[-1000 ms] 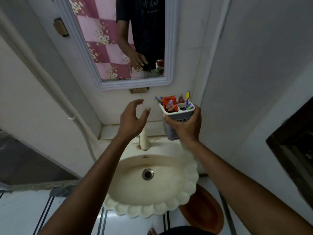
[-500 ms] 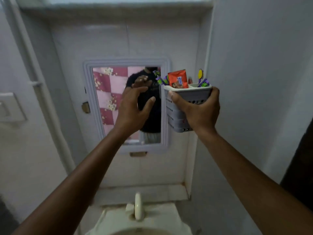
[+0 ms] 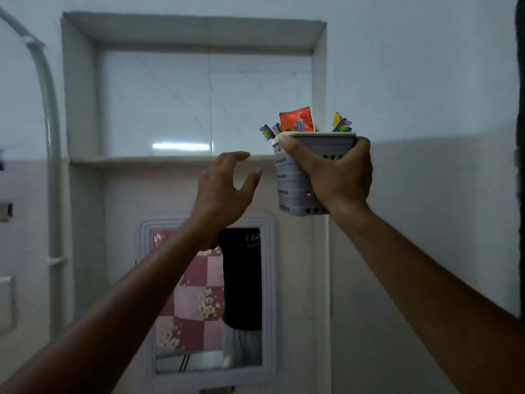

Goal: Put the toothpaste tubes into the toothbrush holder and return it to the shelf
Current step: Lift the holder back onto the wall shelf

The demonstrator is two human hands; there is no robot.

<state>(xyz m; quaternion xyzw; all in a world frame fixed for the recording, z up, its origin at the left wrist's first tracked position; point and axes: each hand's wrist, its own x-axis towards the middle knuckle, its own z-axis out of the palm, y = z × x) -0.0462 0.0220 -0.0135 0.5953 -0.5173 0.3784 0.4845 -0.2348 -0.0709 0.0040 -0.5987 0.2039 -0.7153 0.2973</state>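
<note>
Right hand (image 3: pixel 338 177) wraps the upright grey slotted plastic toothbrush holder (image 3: pixel 289 180), orange toothpaste tube (image 3: pixel 295 119) poking out. Its base sits below the recessed white shelf ledge (image 3: pixel 159 160), up and left. Left hand (image 3: pixel 224 189) hovers open, empty, beside it.

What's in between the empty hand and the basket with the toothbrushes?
Nothing. In the head view only bare wall shows between the open left hand and the holder, which the right hand grips beside the shelf.
</note>
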